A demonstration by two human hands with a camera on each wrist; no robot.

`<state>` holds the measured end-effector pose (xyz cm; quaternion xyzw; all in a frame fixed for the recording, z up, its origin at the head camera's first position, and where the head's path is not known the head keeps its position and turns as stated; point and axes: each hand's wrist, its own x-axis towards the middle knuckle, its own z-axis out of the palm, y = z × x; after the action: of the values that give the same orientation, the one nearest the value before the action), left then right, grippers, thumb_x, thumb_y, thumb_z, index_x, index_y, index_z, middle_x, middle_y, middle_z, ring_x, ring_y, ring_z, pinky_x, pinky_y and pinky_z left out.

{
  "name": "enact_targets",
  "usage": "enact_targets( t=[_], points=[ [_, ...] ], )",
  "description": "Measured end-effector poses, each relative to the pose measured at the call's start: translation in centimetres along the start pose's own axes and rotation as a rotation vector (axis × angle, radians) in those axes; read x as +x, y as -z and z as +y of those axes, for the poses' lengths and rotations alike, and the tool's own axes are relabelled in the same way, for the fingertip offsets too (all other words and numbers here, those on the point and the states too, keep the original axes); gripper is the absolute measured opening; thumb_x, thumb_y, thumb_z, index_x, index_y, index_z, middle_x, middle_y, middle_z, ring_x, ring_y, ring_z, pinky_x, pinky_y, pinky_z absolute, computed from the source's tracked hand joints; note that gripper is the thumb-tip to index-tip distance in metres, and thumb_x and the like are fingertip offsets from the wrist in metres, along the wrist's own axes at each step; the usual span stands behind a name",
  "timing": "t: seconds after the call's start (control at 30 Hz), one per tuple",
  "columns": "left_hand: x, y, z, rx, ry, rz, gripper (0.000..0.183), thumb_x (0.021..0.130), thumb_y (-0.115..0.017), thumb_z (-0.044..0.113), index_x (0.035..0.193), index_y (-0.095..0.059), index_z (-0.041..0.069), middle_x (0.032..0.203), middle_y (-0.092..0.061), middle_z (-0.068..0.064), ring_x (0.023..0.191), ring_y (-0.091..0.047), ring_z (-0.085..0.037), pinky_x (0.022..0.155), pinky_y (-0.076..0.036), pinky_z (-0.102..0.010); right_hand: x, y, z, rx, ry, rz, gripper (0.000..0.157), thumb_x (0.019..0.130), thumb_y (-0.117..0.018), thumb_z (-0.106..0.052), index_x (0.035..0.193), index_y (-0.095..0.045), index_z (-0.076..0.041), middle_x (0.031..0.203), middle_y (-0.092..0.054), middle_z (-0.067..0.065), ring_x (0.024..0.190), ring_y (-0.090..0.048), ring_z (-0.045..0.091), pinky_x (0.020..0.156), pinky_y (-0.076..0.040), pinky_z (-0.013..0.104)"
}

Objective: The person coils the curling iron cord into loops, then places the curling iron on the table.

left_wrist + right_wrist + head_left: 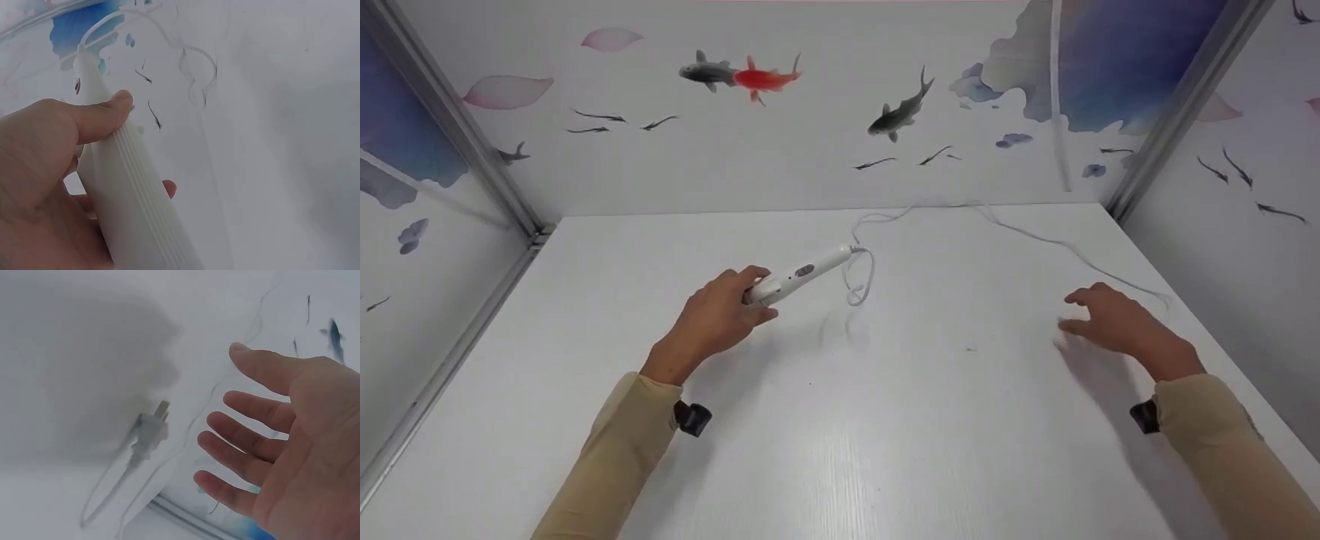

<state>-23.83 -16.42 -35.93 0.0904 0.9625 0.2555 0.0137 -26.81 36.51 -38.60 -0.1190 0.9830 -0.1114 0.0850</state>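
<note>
My left hand (718, 313) grips a white hair straightener (804, 276) left of the table's middle, held above the surface. Its cord end points up and to the right, with a dark oval patch on the handle. In the left wrist view the thumb (115, 115) presses on its ridged white body (138, 185), and the other fingers are mostly behind it. On the right, my right hand (1121, 326) hovers with spread fingers and holds nothing. Beside it in the right wrist view lies the cord's white two-pin plug (149, 433), apart from the fingers.
A thin white cord (1057, 241) runs from the straightener along the back of the white table (840, 450) to the right side. Printed walls (810, 165) with fish pictures enclose the back and both sides, with metal posts (1185, 112) at the corners.
</note>
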Motion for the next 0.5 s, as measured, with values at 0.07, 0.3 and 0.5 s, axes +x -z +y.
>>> enact_targets(
  t=[0.07, 0.3, 0.5],
  points=[
    [0.1, -0.1, 0.4, 0.000, -0.019, 0.007, 0.056, 0.094, -0.071, 0.029, 0.145, -0.049, 0.019, 0.120, -0.062, -0.014, 0.102, -0.062, -0.028, 0.087, -0.050, -0.046, 0.1, 0.0, -1.4, 0.015, 0.022, 0.014, 0.058, 0.098, -0.062, -0.027, 0.139, -0.046, 0.011, 0.134, -0.047, 0.036, 0.120, -0.051, 0.052, 0.097, -0.041, 0.066],
    [0.0, -0.5, 2.1, 0.020, -0.085, 0.057, 0.054, 0.094, -0.070, 0.031, 0.143, -0.051, 0.021, 0.116, -0.063, -0.011, 0.099, -0.063, -0.026, 0.087, -0.051, -0.047, 0.2, -0.1, -6.2, 0.095, 0.105, 0.071, 0.057, 0.101, -0.057, -0.029, 0.146, -0.043, 0.004, 0.145, -0.044, 0.030, 0.134, -0.043, 0.049, 0.109, -0.032, 0.066],
    [-0.1, -1.0, 3.6, 0.003, -0.134, 0.080, 0.051, 0.093, -0.071, 0.032, 0.141, -0.053, 0.023, 0.116, -0.062, -0.010, 0.099, -0.064, -0.025, 0.088, -0.053, -0.047, 0.3, -1.6, -10.7, 0.219, 0.210, 0.089, 0.056, 0.101, -0.059, -0.032, 0.147, -0.046, -0.002, 0.149, -0.047, 0.023, 0.140, -0.042, 0.042, 0.112, -0.035, 0.060]
  ],
)
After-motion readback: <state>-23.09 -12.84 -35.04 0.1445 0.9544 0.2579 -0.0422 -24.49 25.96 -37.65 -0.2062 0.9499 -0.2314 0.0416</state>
